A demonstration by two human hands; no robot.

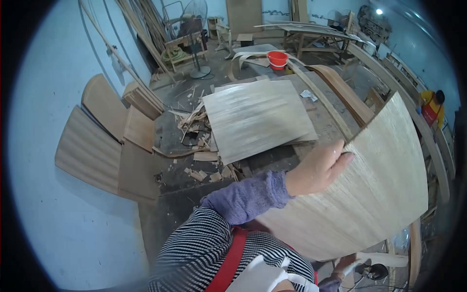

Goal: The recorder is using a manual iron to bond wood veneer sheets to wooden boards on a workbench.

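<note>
**Left hand (318,168) closed on the edge of a big wood sheet (362,190)**

Over the head camera I see the big wood sheet fill the space right of and below the left hand, tilted, its far corner rising beyond the knuckles. Past the left hand and to its left, a second sheet (258,117), pale and streaky, lies flat and well apart from the one being held. Far to the hand's left I make out curved panels (90,151) leaning on the wall. Just beyond the hand, a long curved board (340,90) stretches away. A co-worker (430,107) in yellow and a red apron stands far off to the hand's right. A floor fan (197,46) is farther back to the left, and a red bucket (277,59) sits straight out past the hand.

The left hand itself is gripping firmly: I see one digit pressed on the near face, while the other fingers curl at the edge, largely hidden from me. Below it, the right hand (346,264) is at the sheet's lower edge; its fingers are too obscured for me to tell whether they grip. Right beside that hand is a black round thing (378,271). Smallest are the wood scraps (197,174), left of the left hand.
</note>
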